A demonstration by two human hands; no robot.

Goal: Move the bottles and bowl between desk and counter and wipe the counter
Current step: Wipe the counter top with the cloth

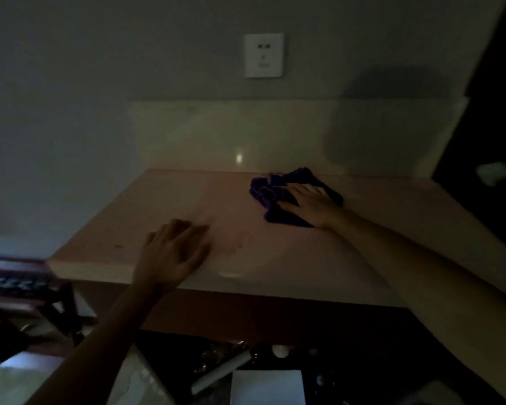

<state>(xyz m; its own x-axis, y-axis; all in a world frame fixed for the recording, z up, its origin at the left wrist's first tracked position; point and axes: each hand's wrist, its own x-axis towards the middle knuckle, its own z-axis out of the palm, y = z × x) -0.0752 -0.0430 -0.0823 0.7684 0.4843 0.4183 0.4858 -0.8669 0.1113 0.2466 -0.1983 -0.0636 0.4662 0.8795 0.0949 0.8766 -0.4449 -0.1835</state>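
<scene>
Purple cloth (pixel 287 197) bunched near the back of the pale counter (pixel 377 229), right hand (pixel 311 204) flat on it, fingers spread; left hand (pixel 173 252) near the front edge, open, holding nothing

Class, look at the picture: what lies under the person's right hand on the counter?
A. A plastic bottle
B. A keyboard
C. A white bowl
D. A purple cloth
D: the right hand lies flat on a crumpled purple cloth on the counter.
</scene>
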